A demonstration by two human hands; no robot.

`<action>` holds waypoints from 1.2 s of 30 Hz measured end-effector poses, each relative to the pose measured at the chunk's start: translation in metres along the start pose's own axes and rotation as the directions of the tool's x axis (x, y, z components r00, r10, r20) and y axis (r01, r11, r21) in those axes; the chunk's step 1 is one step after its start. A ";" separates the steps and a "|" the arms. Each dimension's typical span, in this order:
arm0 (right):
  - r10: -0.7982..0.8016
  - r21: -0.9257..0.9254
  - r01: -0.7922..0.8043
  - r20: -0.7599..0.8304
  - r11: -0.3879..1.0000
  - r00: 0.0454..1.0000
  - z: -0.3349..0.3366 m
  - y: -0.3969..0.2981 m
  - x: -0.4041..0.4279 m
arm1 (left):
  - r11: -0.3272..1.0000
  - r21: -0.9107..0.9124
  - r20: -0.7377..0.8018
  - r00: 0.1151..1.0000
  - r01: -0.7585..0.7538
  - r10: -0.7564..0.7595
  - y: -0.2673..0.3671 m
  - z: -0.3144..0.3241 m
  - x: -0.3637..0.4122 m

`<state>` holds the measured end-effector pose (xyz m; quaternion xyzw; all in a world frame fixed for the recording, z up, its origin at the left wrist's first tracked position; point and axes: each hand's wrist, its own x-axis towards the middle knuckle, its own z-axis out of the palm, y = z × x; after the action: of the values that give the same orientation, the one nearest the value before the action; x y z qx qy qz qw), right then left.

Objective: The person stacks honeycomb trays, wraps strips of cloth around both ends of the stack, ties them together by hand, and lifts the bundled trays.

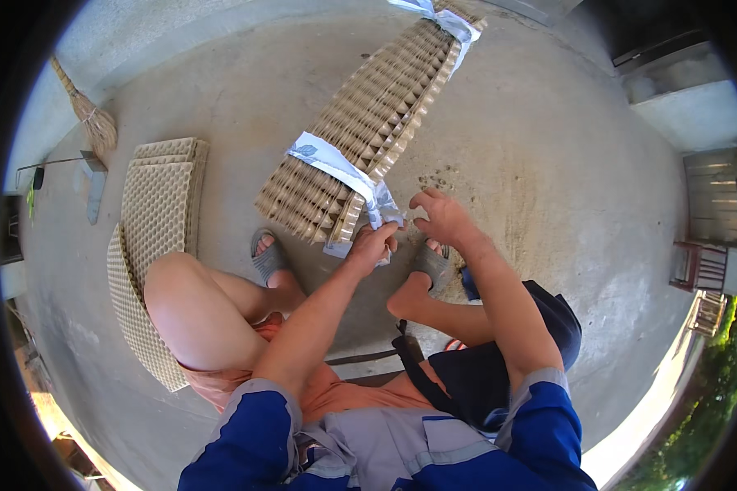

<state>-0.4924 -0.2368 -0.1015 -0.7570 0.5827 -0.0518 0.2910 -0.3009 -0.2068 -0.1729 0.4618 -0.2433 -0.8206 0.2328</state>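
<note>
A long bundle of brown dimpled sheets [368,110], moulded like egg trays, lies on the floor before me. A whitish strip with a grey leaf print [331,162] wraps around its near end. My left hand [371,245] pinches the gathered ends of this strip at the bundle's near right corner. Just right of the ends is my right hand [445,216], its fingers bent and apart, with nothing seen in it. Another whitish strip [457,27] is knotted around the far end.
More dimpled sheets [159,184] are stacked at my left, with a loose curved sheet [141,313] beside my knee. A straw broom [92,123] leans at the wall near a metal dustpan [93,190]. Dark cloth [473,380] covers my right thigh. Wooden chairs [700,267] stand far right.
</note>
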 end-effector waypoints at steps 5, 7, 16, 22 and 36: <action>0.043 0.027 -0.042 -0.032 0.999 0.999 0.054 0.004 -0.009 | 0.967 -0.254 0.019 1.000 0.028 -0.024 -0.003 0.011 0.001; 0.104 0.176 -0.094 -0.044 0.980 0.994 0.061 0.011 -0.007 | 0.957 -0.288 0.093 0.996 0.033 -0.006 -0.002 0.008 0.002; 0.452 0.462 -0.580 0.366 0.671 0.814 -0.001 -0.005 -0.007 | 0.899 -0.431 0.114 0.993 0.081 -0.034 -0.007 0.000 0.005; 0.218 0.386 -0.321 0.289 0.865 0.932 -0.066 -0.020 -0.004 | 0.997 0.072 -0.087 0.995 -0.033 0.039 0.000 0.012 0.012; 0.106 -0.243 -0.091 0.051 0.966 0.993 -0.081 -0.172 0.053 | 0.449 0.810 0.011 0.776 -0.376 0.630 -0.117 0.012 0.094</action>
<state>-0.3633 -0.2896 0.0378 -0.7581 0.6120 0.0576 0.2178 -0.3735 -0.1712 -0.2994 0.5353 -0.6616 -0.4451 0.2786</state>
